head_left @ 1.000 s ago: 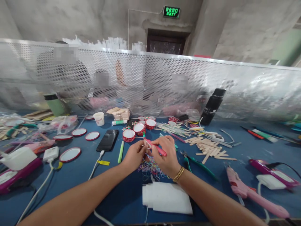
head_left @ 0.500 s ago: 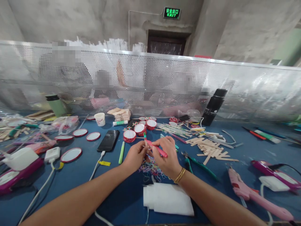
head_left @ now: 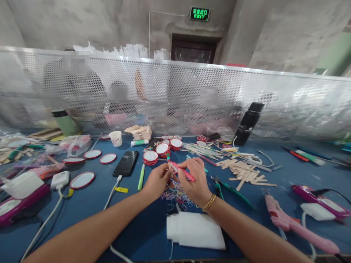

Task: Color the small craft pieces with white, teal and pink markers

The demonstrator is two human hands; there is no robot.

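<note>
My left hand [head_left: 156,180] pinches an upright wooden craft stick [head_left: 169,165] whose upper end is coloured green and red. A pink marker pen [head_left: 189,175] lies in the closed fingers of my right hand [head_left: 196,180], its tip end against or very close to the stick; the exact contact is too small to make out. Under both hands is a tangle of coloured strings [head_left: 178,195]. Just beyond them stand red-rimmed round tins [head_left: 150,157]. A light green marker [head_left: 141,177] lies left of my left hand.
Pliers [head_left: 233,191] and loose craft sticks [head_left: 248,173] lie to the right, with a pink glue gun [head_left: 287,219] nearer. A white cloth [head_left: 196,231] is in front. Left are a phone [head_left: 126,163] and cables. A black bottle [head_left: 249,124] stands by the perforated metal screen [head_left: 290,106].
Both hands stay in nearly the same place, still holding the stick and the pink marker. The whole view has shifted very slightly.
</note>
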